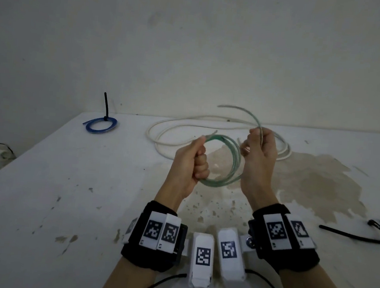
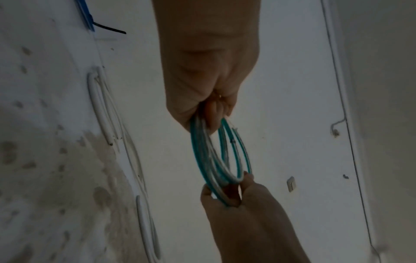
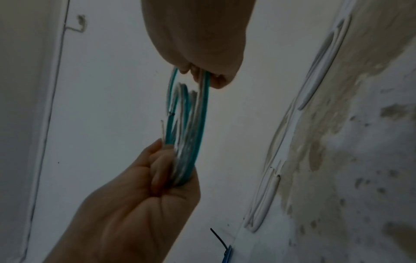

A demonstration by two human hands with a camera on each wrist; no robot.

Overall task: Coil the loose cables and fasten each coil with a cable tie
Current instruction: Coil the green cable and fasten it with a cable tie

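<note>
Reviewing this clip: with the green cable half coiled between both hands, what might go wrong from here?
1. The green cable has a loose tail arcing above the right hand; it may spring out and loosen the loops.
2. The spare cable ties lie at the table's right edge; reaching for one leaves only the left hand gripping the coil, which could unwind.
3. The white cable sprawls uncoiled just behind and might snag.

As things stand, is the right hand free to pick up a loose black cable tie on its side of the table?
Probably not yet: the right hand grips the green cable, as does the left hand. Nothing lies between it and the black cable ties.
</note>
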